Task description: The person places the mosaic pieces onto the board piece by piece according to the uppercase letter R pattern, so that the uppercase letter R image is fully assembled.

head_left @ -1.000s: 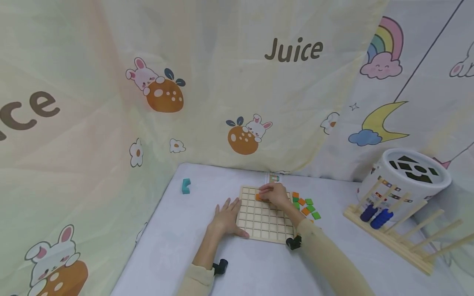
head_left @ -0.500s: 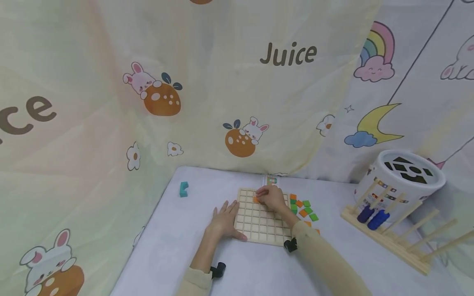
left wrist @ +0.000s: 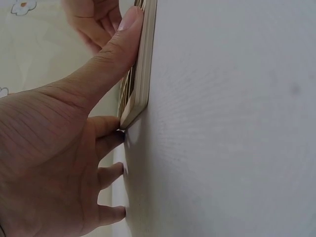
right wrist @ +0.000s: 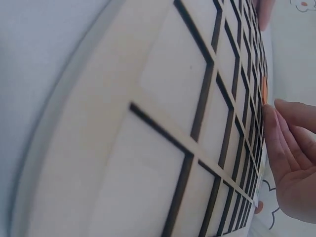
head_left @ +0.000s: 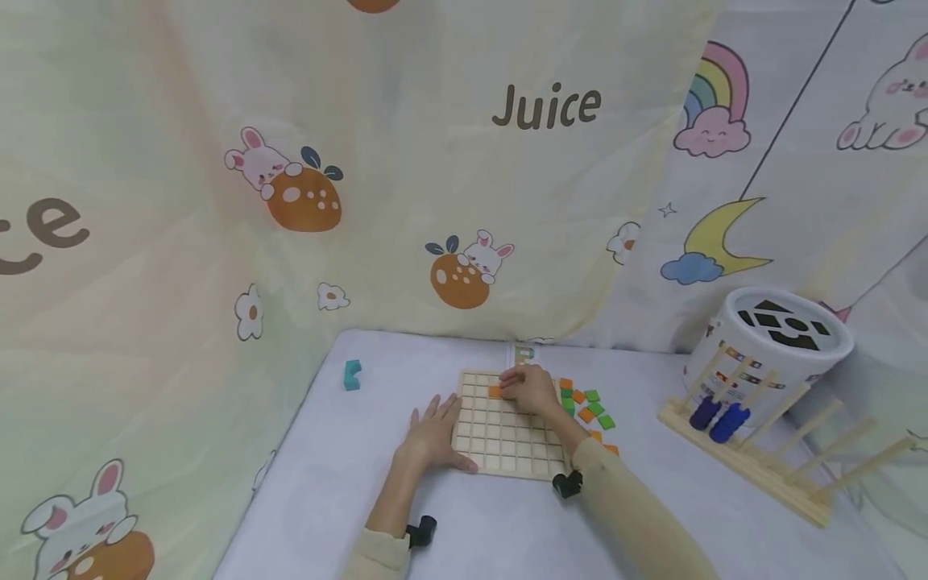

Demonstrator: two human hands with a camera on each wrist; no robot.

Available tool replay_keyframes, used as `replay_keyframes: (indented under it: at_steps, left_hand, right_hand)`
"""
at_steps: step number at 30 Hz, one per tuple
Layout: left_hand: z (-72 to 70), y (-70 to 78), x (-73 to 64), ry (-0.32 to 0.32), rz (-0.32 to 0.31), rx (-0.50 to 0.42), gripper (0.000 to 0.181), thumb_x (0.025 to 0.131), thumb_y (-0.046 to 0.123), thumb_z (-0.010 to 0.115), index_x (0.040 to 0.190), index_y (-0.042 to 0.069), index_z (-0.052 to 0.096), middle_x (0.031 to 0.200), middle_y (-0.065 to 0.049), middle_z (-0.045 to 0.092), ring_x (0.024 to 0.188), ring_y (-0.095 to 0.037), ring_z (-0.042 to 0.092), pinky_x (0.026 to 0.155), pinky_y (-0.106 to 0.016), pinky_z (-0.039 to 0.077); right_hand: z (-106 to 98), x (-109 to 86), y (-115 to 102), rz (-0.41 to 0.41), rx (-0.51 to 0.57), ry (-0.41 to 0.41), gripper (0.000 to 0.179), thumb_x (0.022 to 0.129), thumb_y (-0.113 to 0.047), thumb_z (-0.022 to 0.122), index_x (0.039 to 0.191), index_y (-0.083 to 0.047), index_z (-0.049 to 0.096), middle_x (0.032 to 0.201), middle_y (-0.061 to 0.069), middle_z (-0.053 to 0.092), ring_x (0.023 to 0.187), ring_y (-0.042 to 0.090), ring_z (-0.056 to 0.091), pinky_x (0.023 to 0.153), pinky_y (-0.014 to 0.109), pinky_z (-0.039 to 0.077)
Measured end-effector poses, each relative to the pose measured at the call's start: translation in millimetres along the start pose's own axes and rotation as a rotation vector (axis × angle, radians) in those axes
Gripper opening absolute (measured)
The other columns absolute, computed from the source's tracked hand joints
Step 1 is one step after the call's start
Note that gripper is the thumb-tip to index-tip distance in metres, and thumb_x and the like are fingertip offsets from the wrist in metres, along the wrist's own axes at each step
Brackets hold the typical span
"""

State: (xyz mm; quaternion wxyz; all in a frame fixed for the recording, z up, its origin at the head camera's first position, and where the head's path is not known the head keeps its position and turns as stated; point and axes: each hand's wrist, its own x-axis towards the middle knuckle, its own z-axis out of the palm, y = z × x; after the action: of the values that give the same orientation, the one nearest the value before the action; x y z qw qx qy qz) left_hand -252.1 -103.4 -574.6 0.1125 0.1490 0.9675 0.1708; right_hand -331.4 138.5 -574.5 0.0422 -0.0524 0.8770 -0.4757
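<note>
Right hand [head_left: 532,391] has shifted slightly rightward — beside an orange tile [head_left: 495,392].

Person's attire: plain cream fabric left sleeve [head_left: 379,556], matching right sleeve [head_left: 629,509].
Sleeves at 7 and 5 o'clock in head view; small black knob-shaped left wrist device [head_left: 423,532] at 6, matching right wrist device [head_left: 568,484] at 5.

Open tabletop [head_left: 500,524] between forearms [head_left: 395,491], loose tiles [head_left: 596,409] right of the grid board [head_left: 503,441], peg rack [head_left: 747,468] beyond

Printed cloth [head_left: 391,161] hangs behind a white table [head_left: 319,483].
</note>
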Motion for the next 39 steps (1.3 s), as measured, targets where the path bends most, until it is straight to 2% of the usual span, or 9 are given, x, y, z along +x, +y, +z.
replay_keyframes:
  at_steps: [8,11,16,25,34,39]
  left_hand:
    - [3.1,-0.7,2.6,0.002,-0.011,-0.011,0.134,0.063,0.063,0.093,0.165,0.006,0.027,0.172,-0.012,0.025,0.159,-0.041,0.015,0.122,-0.072,0.012]
    - [3.6,0.0,2.1,0.008,-0.014,-0.026,0.135,0.061,0.063,0.094,0.165,0.007,0.028,0.172,-0.012,0.025,0.159,-0.041,0.015,0.122,-0.072,0.012]
    - [3.9,0.1,2.3,0.027,-0.013,-0.038,0.138,0.057,0.066,0.093,0.164,0.006,0.03,0.171,-0.012,0.027,0.159,-0.042,0.016,0.122,-0.073,0.013]
    - [5.5,-1.5,4.5,0.012,-0.011,-0.043,0.137,0.06,0.062,0.094,0.165,0.006,0.026,0.172,-0.012,0.024,0.159,-0.041,0.013,0.123,-0.072,0.01]
    - [0.4,-0.2,3.2,0.015,-0.005,-0.021,0.138,0.058,0.066,0.092,0.165,0.007,0.029,0.171,-0.011,0.027,0.159,-0.041,0.016,0.122,-0.072,0.015]
    - [1.2,0.3,2.6,0.012,-0.009,-0.019,0.137,0.058,0.066,0.093,0.165,0.007,0.029,0.171,-0.011,0.027,0.159,-0.041,0.017,0.121,-0.072,0.015]
  right_hand:
    - [-15.9,-4.7,4.7,-0.039,0.032,-0.004,0.026,0.09,-0.008,0.081,0.116,-0.002,0.076,0.102,0.009,0.079,0.093,0.021,0.073,0.082,0.038,0.06]
    - [-22.6,-5.0,9.5,-0.039,0.028,0.001,0.027,0.092,-0.007,0.08,0.117,-0.001,0.076,0.103,0.01,0.078,0.095,0.024,0.073,0.085,0.042,0.061]
    - [-36.2,-9.9,13.2,-0.036,-0.026,0.06,0.025,0.092,-0.01,0.08,0.116,-0.005,0.077,0.104,0.007,0.079,0.1,0.028,0.073,0.091,0.049,0.059]
    - [-62.5,-13.9,27.7,-0.071,-0.053,0.146,0.023,0.092,-0.008,0.08,0.114,-0.006,0.078,0.103,0.01,0.079,0.09,0.025,0.077,0.081,0.044,0.063]
    - [-81.3,-24.2,35.0,0.018,-0.103,0.177,0.019,0.092,-0.01,0.079,0.111,-0.008,0.077,0.101,0.006,0.078,0.093,0.024,0.074,0.081,0.04,0.061]
    - [-85.7,-33.0,42.9,0.026,-0.148,0.153,0.02,0.092,-0.009,0.078,0.112,-0.007,0.077,0.104,0.007,0.078,0.097,0.026,0.074,0.084,0.041,0.061]
